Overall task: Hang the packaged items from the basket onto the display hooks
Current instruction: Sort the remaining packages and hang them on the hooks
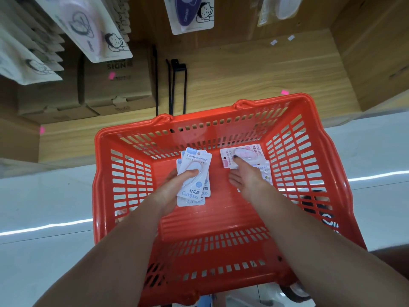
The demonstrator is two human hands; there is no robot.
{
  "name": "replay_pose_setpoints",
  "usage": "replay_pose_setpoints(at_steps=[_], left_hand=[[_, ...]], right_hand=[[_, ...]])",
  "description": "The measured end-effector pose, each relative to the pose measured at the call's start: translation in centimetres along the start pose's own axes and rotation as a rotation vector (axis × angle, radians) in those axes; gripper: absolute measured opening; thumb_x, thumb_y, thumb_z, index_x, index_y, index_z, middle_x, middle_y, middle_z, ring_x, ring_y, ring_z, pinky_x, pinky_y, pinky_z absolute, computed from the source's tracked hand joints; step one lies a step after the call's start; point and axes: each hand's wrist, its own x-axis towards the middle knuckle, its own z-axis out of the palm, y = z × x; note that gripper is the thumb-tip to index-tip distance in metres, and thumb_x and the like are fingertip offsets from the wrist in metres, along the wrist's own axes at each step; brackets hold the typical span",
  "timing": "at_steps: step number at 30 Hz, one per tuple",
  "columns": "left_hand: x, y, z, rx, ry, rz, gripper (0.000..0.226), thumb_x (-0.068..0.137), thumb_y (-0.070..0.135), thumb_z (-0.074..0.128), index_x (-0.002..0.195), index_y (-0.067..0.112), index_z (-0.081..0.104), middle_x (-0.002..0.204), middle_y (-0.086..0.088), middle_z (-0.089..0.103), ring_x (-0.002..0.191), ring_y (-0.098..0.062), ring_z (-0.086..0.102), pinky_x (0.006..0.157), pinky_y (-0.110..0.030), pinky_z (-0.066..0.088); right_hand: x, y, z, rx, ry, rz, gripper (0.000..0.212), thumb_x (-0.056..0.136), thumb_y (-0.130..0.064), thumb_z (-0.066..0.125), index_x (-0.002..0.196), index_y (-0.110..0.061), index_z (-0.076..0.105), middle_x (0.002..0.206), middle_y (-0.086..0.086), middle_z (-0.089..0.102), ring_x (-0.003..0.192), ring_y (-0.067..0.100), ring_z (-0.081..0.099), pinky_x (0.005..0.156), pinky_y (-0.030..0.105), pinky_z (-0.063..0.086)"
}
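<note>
Now my left hand (174,185) grips a fan of blue packs (194,180), right fingers (240,165) pressing the pink pack (239,156) in the basket (305,138). Maybe two remain; nothing I hold is hung yet.

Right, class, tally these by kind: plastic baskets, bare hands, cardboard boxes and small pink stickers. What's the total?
Red-orange plastic baskets: 1
Bare hands: 2 (left hand gripping blue-and-white card packets, right hand)
Brown cardboard boxes: 2
Small bright pink stickers: 3
Total: 8
</note>
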Motion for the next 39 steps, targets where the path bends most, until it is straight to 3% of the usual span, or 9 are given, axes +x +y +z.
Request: replay_pose_setpoints(at_steps=[4, 7, 11, 15, 19, 25, 33, 36, 39], left_hand=[[-0.5, 0.3, 0.5, 0.014, -0.025, 0.005, 0.063, 0.081, 0.034, 0.085, 0.139, 0.026, 0.062, 0.125, -0.013, 0.075, 0.113, -0.035, 0.074, 0.095, -0.065, 0.057], [-1.0, 0.8, 0.7, 0.03, -0.036, -0.003, 0.059, 0.084, 0.032, 0.083, 0.139, 0.025, 0.061, 0.125, -0.013, 0.075, 0.113, -0.035, 0.074, 0.095, -0.063, 0.058], [-2.5, 2.2, 1.0, 0.053, -0.083, -0.029, 0.062, 0.082, 0.033, 0.082, 0.139, 0.024, 0.061, 0.127, -0.014, 0.074, 0.115, -0.035, 0.073, 0.099, -0.061, 0.057], [-4.9, 3.8, 1.5, 0.061, -0.126, -0.057, 0.048, 0.087, 0.032, 0.079, 0.132, 0.019, 0.065, 0.119, -0.013, 0.077, 0.105, -0.031, 0.076, 0.091, -0.051, 0.059], [-7.5, 5.7, 2.1, 0.122, -0.167, -0.006, 0.06, 0.078, 0.037, 0.075, 0.133, 0.018, 0.065, 0.123, -0.013, 0.076, 0.109, -0.031, 0.075, 0.093, -0.048, 0.057], [-11.7, 7.4, 4.7, 0.095, -0.22, 0.12, 0.053, 0.084, 0.031, 0.072, 0.135, 0.019, 0.062, 0.12, -0.013, 0.076, 0.105, -0.03, 0.076, 0.079, -0.043, 0.063], [-17.2, 11.2, 8.7, 0.172, -0.293, 0.285, 0.058, 0.088, 0.027, 0.065, 0.144, 0.02, 0.056, 0.13, -0.015, 0.073, 0.113, -0.032, 0.074, 0.079, -0.042, 0.063], [-19.0, 13.0, 10.1, 0.174, -0.294, 0.361, 0.06, 0.087, 0.029, 0.07, 0.145, 0.019, 0.057, 0.138, -0.019, 0.067, 0.123, -0.039, 0.068, 0.096, -0.053, 0.059], [-20.7, 15.0, 11.3, 0.172, -0.277, 0.459, 0.062, 0.082, 0.028, 0.076, 0.141, 0.023, 0.06, 0.137, -0.019, 0.068, 0.123, -0.041, 0.066, 0.107, -0.06, 0.05]], right_hand=[[0.6, -1.5, 0.2, 0.144, -0.029, 0.085, 0.028, 0.104, -0.03, 0.063, 0.125, -0.011, 0.063, 0.107, 0.011, 0.07, 0.102, 0.025, 0.068, 0.092, 0.038, 0.056], [0.8, -1.7, 0.6, 0.162, -0.02, 0.084, 0.028, 0.11, -0.016, 0.047, 0.134, -0.005, 0.057, 0.127, 0.016, 0.067, 0.12, 0.028, 0.065, 0.101, 0.038, 0.052], [0.1, -1.1, -0.2, 0.136, -0.067, -0.017, 0.03, 0.1, 0.007, 0.05, 0.128, 0.001, 0.061, 0.121, 0.022, 0.071, 0.1, 0.032, 0.072, 0.078, 0.037, 0.059], [-2.8, -0.5, -1.9, -0.218, -0.159, -0.175, 0.043, 0.092, 0.017, 0.049, 0.129, -0.003, 0.06, 0.104, 0.017, 0.069, 0.087, 0.033, 0.071, 0.062, 0.036, 0.06], [-6.6, -1.3, -2.9, -0.402, -0.323, -0.227, 0.045, 0.094, 0.016, 0.051, 0.131, -0.008, 0.06, 0.108, 0.017, 0.069, 0.089, 0.033, 0.07, 0.067, 0.034, 0.059], [-11.5, -1.0, -4.3, -0.317, -0.604, -0.214, 0.039, 0.1, 0.006, 0.051, 0.131, -0.013, 0.066, 0.121, 0.012, 0.076, 0.108, 0.03, 0.074, 0.09, 0.042, 0.061], [-16.8, -5.0, -6.1, -0.398, -0.58, -0.442, 0.033, 0.102, 0.001, 0.05, 0.126, -0.012, 0.068, 0.096, 0.005, 0.072, 0.065, 0.013, 0.064, 0.056, 0.023, 0.05], [-19.2, -7.4, -6.6, -0.395, -0.507, -0.552, 0.026, 0.102, -0.001, 0.052, 0.119, -0.007, 0.07, 0.08, 0.005, 0.065, 0.052, 0.012, 0.052, 0.046, 0.021, 0.037], [-22.0, -9.9, -6.8, -0.245, -0.51, -0.579, 0.026, 0.105, -0.002, 0.047, 0.123, -0.007, 0.065, 0.079, 0.011, 0.07, 0.052, 0.017, 0.059, 0.047, 0.024, 0.047]])
